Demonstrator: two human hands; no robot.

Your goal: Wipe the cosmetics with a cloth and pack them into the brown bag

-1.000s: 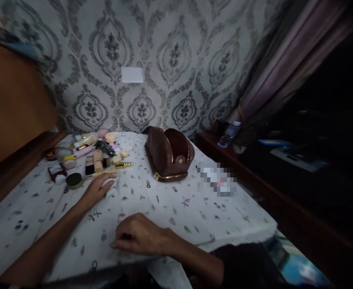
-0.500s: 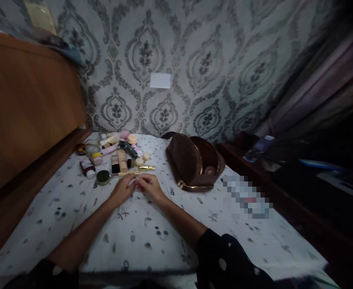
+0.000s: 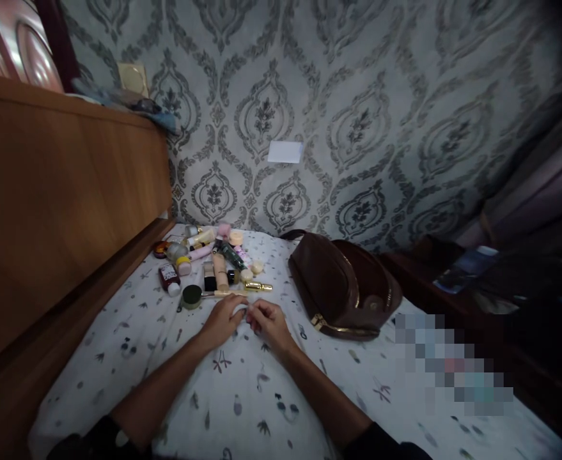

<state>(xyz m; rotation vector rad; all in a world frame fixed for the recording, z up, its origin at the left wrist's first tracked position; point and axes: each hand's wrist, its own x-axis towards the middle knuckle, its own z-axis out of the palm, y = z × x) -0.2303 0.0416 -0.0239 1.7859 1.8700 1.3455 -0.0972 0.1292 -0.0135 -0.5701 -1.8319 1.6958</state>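
My left hand (image 3: 222, 321) rests low over the white patterned cloth, its fingers reaching right and the thumb apart from them. Close beside it, my right hand (image 3: 270, 326) has its fingers curled into a pinch; whatever lies in them, if anything, is too small to make out. The fingertips of both hands nearly meet. Just beyond my left fingers lies a makeup brush (image 3: 223, 294) with a pale handle, its end by a round dark-green-topped jar (image 3: 192, 295). A shiny gold tube (image 3: 258, 287) lies behind my right hand.
Several cosmetics, among them a beige tube (image 3: 220, 271) and a dark red bottle (image 3: 169, 278), cluster at the back left. An unzipped brown bag (image 3: 328, 281) stands to the right. A wooden cabinet (image 3: 70, 198) borders the left side; a patterned wall (image 3: 285, 108) rises behind.
The view has turned, so the scene sits further right and lower. My hands stay close together in front of the brush, with a small gap between their fingertips now. The bag and cosmetics stay put.
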